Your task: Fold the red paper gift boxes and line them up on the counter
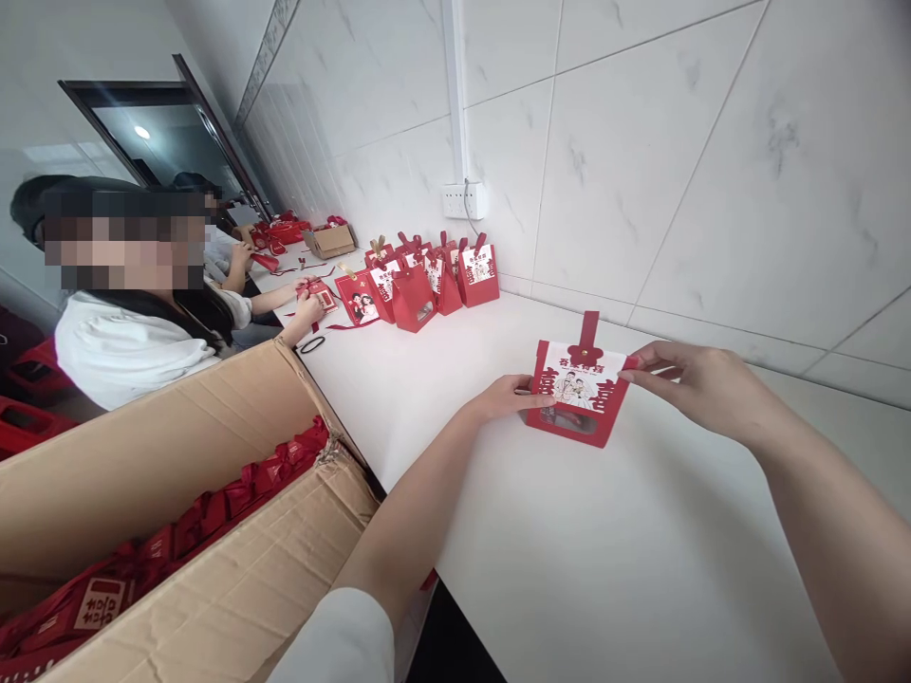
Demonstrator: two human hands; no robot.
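A red gift box (pixel 604 429) stands on the white table in front of me, with a white printed front, a small clear window low down and a red ribbon loop on top. My left hand (pixel 507 398) grips its left side, fingers on the front face. At the upper right corner of the box, my right hand (pixel 687 379) pinches a red edge or tab between thumb and fingers. Whether that piece is ribbon or the box's own flap, I cannot tell.
Several finished-looking red gift boxes (pixel 417 294) stand by the tiled wall. An open cardboard carton (pixel 234 560) holding red packages is at lower left. A co-worker (pixel 135 323) handles a red box at the table's left. A small brown carton (pixel 331 241) and a wall socket (pixel 462 201) lie farther back.
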